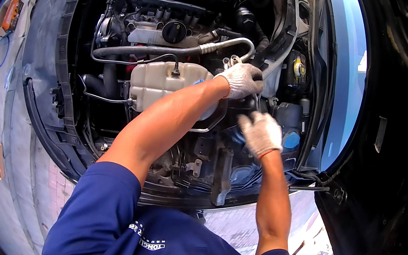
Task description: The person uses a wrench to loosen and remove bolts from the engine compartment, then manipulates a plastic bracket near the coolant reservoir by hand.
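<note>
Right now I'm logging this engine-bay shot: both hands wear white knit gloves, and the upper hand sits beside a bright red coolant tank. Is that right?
Not quite. The head view shows the coolant tank is translucent off-white, not bright red. The rest holds: the left hand and right hand both wear white knit gloves, and the left, the upper one, sits just right of the tank.

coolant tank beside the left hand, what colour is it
The coolant tank is off-white, slightly yellowed translucent plastic, seen best in the head view.
</note>
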{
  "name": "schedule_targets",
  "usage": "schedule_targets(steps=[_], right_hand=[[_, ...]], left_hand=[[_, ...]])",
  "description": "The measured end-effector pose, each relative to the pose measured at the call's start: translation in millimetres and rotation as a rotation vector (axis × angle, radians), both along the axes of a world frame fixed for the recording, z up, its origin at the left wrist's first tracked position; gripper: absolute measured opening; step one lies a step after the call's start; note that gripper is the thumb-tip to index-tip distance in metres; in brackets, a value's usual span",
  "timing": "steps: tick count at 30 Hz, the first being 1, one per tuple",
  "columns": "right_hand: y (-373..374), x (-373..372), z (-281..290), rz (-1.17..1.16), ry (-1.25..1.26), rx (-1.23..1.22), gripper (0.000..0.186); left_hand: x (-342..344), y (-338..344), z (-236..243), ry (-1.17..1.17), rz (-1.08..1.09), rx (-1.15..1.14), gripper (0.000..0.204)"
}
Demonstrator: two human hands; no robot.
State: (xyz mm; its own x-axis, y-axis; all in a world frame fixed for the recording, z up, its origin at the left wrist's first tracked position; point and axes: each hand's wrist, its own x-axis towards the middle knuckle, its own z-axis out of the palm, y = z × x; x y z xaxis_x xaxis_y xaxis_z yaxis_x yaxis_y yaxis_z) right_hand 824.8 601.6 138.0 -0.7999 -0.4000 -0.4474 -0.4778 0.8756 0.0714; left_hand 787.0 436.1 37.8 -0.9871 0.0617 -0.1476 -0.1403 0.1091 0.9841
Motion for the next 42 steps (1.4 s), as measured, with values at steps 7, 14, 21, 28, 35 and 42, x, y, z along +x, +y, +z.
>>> schedule_targets(steps=[7, 14, 21, 28, 35, 42], right_hand=[[12, -11, -3, 0.049, -0.105, -0.146, 0.051], [-51, 45, 17, -0.216, -0.441, -0.596, 0.043], [22, -2, 1, -0.068, -0.153, -0.254, 0.04], [14, 0, -22, 0.032, -0.012, 0.071, 0.045], [-25, 45, -12, -0.22, -0.28, -0.581, 0.038], [32, -5, -12, -0.039, 0.082, -0.04, 0.04]], left_hand=[[5, -2, 2, 0.007, 0.022, 0.0, 0.035], [5, -7, 9, 0.0, -0.031, -0.063, 0.035], [3, -2, -2, -0.042, -0.003, 0.051, 0.039], [8, -2, 1, 0.04, -0.056, -0.005, 0.035], [12, 0, 1, 0.075, 0.014, -0.082, 0.038], [8, 9, 0, 0.068, 0.048, -0.084, 0.035]])
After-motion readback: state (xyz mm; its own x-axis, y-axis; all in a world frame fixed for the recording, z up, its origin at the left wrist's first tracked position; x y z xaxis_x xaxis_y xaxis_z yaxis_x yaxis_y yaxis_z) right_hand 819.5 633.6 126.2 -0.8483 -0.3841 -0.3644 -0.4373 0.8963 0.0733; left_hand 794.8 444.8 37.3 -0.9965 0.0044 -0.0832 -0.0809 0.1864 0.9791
